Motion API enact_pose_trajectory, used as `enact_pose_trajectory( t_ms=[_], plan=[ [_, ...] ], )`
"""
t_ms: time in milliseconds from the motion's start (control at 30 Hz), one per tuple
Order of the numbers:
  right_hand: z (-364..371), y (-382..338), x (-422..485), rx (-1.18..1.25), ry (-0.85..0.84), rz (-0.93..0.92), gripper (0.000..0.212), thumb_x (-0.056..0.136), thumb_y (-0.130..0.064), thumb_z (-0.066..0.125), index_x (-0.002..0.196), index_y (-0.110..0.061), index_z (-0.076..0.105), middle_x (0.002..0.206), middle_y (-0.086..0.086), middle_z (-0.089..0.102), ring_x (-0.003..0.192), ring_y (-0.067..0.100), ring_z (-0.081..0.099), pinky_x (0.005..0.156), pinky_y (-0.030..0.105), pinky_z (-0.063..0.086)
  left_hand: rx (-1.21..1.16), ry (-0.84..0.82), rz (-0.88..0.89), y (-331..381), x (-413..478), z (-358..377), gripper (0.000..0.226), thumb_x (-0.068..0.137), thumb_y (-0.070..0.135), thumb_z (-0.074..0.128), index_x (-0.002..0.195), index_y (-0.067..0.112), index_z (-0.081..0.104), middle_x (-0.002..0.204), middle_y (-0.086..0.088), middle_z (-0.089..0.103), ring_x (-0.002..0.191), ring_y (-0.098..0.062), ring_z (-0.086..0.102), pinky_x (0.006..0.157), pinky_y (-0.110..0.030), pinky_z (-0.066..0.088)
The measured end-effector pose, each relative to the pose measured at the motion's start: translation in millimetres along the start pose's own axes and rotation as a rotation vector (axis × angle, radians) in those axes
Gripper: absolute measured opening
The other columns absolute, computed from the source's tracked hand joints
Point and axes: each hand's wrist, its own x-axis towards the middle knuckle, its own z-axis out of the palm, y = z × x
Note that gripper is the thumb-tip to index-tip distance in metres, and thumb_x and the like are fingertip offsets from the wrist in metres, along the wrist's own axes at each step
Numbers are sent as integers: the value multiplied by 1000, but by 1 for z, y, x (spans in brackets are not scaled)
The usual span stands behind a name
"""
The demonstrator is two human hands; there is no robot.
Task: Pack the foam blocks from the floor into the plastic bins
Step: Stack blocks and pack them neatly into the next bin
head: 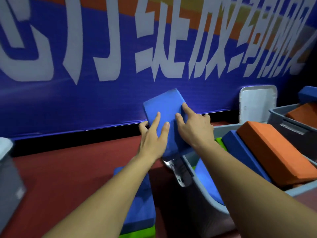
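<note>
Blue foam fills my hands: I hold the blue foam block (163,107) up off the floor (68,169), tilted, just above the left corner of the grey bin (205,194). My left hand (152,134) grips it, thumb hooked round its left edge and fingers laid on its face. My right hand (192,127) presses on the same face with straight, spread fingers.

Inside the bin, an orange block (274,152) lies slanted on a dark blue block (240,148), so it is already well loaded. To the left of the bin, more blue blocks (137,194) and a green block (137,231) lie on the floor.

I judge this to be the carrying step, with placing next. That calls for swinging the block rightward over the rim, turning it to suit the gap by the left wall, and lowering it before I let go.
</note>
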Motion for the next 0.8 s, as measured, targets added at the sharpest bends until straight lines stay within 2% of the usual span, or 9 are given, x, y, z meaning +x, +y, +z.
enact_pose_trajectory(
  t_ms=[133,267,367,467,667,800],
  plan=[
    [36,-20,-13,134,-99,-21,60,104,-51,39,160,-30,27,137,20,61,127,43,50,108,45,34,71,62,-25,-6,13,-32,62,98,59,47,155,49,25,151,-2,16,126,-26,47,104,-28,33],
    [73,-28,-31,223,-257,33,64,103,-55,40,161,-38,20,148,19,53,134,40,49,109,44,38,237,6,-42,-45,6,-58,65,97,59,51,156,46,26,145,-3,17,139,-28,32,115,-34,28],
    [104,-36,-48,167,-418,6,66,104,-56,38,162,-40,13,152,18,49,135,38,49,109,43,38,325,-77,-130,-81,-6,-70,68,95,64,49,156,47,24,140,1,14,131,-33,45,116,-40,34],
    [132,-40,-58,56,-566,-18,66,105,-58,33,163,-36,12,159,13,41,142,35,43,114,39,33,396,-154,-240,-109,-17,-75,66,98,64,42,157,43,24,144,-6,13,124,-38,54,113,-40,37],
    [166,-26,-74,-35,-791,9,69,102,-60,38,162,-41,10,163,12,35,144,33,41,117,40,35,550,-318,-393,-156,-50,-64,66,101,63,35,160,41,15,155,-19,2,135,-47,42,117,-41,29],
    [165,-22,-77,-31,-780,22,67,102,-61,37,162,-44,10,162,14,36,141,34,45,114,40,38,641,-309,-374,-155,-52,-62,67,99,66,33,159,44,14,151,-15,11,135,-44,40,116,-44,29]
  ],
)
